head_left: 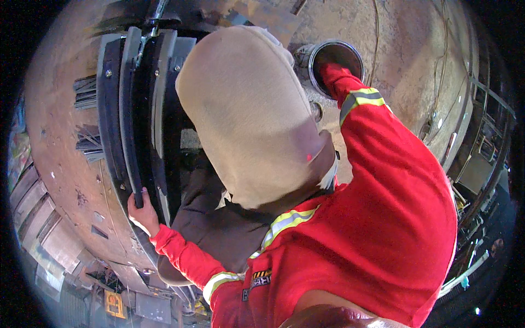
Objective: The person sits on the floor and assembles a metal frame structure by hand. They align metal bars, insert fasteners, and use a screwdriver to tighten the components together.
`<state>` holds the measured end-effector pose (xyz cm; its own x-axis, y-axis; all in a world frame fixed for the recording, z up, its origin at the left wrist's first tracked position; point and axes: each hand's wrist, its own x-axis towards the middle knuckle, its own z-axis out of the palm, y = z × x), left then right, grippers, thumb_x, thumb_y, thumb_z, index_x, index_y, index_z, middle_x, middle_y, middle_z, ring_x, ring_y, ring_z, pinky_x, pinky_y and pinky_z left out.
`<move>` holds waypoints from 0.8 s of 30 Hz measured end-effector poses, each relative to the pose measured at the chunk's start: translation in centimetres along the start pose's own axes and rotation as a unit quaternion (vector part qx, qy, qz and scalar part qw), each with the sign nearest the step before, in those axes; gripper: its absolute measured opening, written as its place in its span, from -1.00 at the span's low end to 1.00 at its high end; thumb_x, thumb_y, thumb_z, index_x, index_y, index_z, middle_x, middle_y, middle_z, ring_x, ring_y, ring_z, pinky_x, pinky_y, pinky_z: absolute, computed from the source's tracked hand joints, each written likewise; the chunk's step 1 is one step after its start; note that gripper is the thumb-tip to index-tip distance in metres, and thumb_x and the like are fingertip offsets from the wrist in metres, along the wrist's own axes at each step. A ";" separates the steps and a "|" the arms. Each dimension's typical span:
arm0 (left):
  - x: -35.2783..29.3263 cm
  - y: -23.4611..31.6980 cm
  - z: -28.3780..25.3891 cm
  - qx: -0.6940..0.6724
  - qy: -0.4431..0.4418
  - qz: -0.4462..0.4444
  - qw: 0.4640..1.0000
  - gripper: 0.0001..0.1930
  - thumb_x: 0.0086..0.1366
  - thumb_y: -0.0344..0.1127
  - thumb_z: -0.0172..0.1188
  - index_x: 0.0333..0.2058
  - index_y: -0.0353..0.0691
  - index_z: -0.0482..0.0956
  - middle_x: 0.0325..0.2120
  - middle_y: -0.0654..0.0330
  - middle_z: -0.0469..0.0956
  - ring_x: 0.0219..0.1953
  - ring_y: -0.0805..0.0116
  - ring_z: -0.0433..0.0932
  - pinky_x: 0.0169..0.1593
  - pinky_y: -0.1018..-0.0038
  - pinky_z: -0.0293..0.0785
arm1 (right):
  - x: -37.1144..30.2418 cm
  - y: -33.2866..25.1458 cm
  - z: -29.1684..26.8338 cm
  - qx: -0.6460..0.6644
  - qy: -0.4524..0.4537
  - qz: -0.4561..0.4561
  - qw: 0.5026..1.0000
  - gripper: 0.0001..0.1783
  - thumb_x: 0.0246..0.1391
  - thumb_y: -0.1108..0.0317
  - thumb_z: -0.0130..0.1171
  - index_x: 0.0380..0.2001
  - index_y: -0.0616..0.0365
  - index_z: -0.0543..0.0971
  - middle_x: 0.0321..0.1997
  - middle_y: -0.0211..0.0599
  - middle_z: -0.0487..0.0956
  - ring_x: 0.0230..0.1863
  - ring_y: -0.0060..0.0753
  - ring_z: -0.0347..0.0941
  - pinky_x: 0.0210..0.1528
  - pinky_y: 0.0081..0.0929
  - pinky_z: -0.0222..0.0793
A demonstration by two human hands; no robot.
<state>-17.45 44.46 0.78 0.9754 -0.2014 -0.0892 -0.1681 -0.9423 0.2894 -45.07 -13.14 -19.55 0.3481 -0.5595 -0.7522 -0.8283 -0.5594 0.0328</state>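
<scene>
Bar, dark metal, frame left: your left hand pinches it; right hand hidden in round bucket, can't tell its state; blotchy brown floor.

Floor: brown, stained and scuffed, with thin cables running across its right portion. Right margin: metal framework in dim light. Left margin: flat panels side by side.

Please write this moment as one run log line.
left hand: on long grey bar; right hand: hidden, red sleeve in round container; dark strips: on floor
</scene>
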 end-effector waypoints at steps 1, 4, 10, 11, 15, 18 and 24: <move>0.0 -0.5 0.2 -0.012 -0.002 -0.009 1.000 -0.70 0.11 -0.21 0.34 -0.31 -0.33 0.60 -0.46 0.08 0.61 -0.44 0.29 0.55 -0.28 0.42 0.43 | -0.1 -0.1 0.1 0.000 0.001 0.000 1.000 -0.60 0.07 0.11 -0.02 -0.13 0.09 0.57 -0.03 0.01 0.52 0.02 0.06 0.44 0.04 -0.16 0.35; 0.0 -0.1 0.1 -0.016 -0.003 -0.010 1.000 -0.70 0.11 -0.21 0.34 -0.31 -0.33 0.60 -0.46 0.08 0.60 -0.45 0.28 0.55 -0.29 0.42 0.43 | 0.0 -0.1 0.0 0.000 0.003 0.001 1.000 -0.60 0.05 0.11 0.00 -0.15 0.11 0.57 -0.04 0.02 0.52 0.01 0.06 0.45 0.03 -0.16 0.36; 0.0 -0.8 0.3 -0.011 0.002 -0.006 1.000 -0.72 0.11 -0.23 0.34 -0.31 -0.33 0.60 -0.47 0.09 0.60 -0.46 0.29 0.55 -0.30 0.42 0.43 | -0.2 -0.1 0.0 0.001 0.004 -0.001 1.000 -0.61 0.02 0.12 0.03 -0.19 0.14 0.58 -0.08 0.04 0.53 -0.02 0.07 0.46 0.00 -0.17 0.38; 0.0 -1.0 0.4 -0.009 0.006 -0.003 1.000 -0.72 0.11 -0.24 0.34 -0.31 -0.33 0.60 -0.47 0.10 0.60 -0.46 0.29 0.55 -0.30 0.43 0.43 | -0.2 -0.1 -0.1 0.002 0.005 0.000 1.000 -0.61 0.01 0.12 0.04 -0.19 0.14 0.58 -0.08 0.04 0.54 -0.03 0.07 0.46 -0.01 -0.17 0.38; 0.0 0.3 0.0 -0.005 0.004 0.004 1.000 -0.73 0.11 -0.24 0.34 -0.31 -0.32 0.60 -0.47 0.09 0.60 -0.46 0.28 0.55 -0.30 0.43 0.43 | -0.3 -0.1 -0.1 0.002 0.008 0.001 1.000 -0.61 -0.01 0.12 0.06 -0.21 0.17 0.58 -0.10 0.05 0.54 -0.04 0.07 0.47 -0.02 -0.17 0.39; 0.0 -0.1 0.0 -0.001 -0.003 0.001 1.000 -0.72 0.10 -0.23 0.35 -0.31 -0.32 0.60 -0.46 0.09 0.61 -0.44 0.29 0.56 -0.30 0.43 0.43 | -0.3 -0.3 -0.3 0.002 0.011 0.002 1.000 -0.61 -0.03 0.13 0.08 -0.23 0.18 0.58 -0.12 0.06 0.55 -0.06 0.07 0.48 -0.04 -0.17 0.40; -0.2 0.1 -0.1 0.021 0.004 -0.003 1.000 -0.70 0.10 -0.22 0.35 -0.30 -0.33 0.60 -0.45 0.08 0.61 -0.41 0.28 0.57 -0.26 0.41 0.45 | 1.0 -1.0 -0.3 0.000 0.025 -0.002 1.000 -0.61 -0.07 0.13 0.11 -0.27 0.21 0.59 -0.15 0.08 0.56 -0.09 0.08 0.49 -0.06 -0.17 0.42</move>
<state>-17.61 44.43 0.96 0.9776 -0.1936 -0.0831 -0.1679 -0.9542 0.2478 -43.79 -13.32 -20.15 0.3737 -0.5875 -0.7178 -0.8269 -0.5616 0.0292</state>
